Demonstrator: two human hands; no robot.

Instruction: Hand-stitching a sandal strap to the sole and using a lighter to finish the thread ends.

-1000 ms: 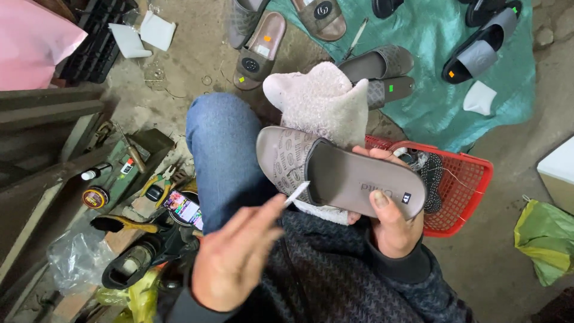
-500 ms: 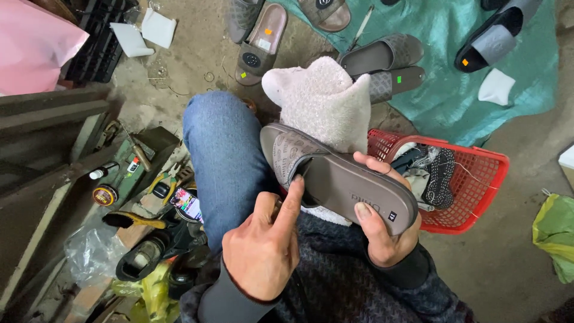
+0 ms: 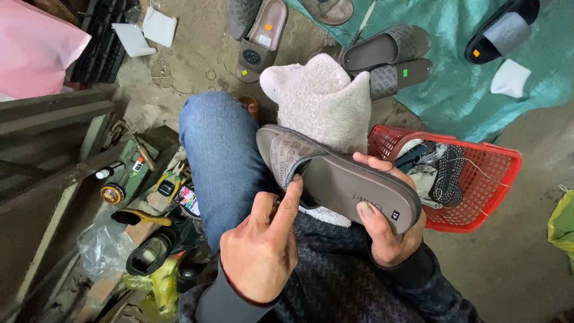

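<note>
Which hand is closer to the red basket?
Right. The right hand grips the grey slide sandal just beside the red basket; the left hand is farther away, index finger pressing by the sandal's strap.

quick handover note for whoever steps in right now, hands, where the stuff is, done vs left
Right hand: grips the heel end of the grey slide sandal, thumb on the footbed, holding it over the lap.
Left hand: forefinger pressed at the edge of the sandal's strap, nothing visible in it.
Things: the sandal lies against a white towel on the knee. Red basket of cloth bits sits at the right. More sandals lie on the green tarp ahead. Tools and tins are on the floor at the left.
Done: cannot tell from this view.
Left: the strap edge is being worked; the other sandals lie untouched.
</note>
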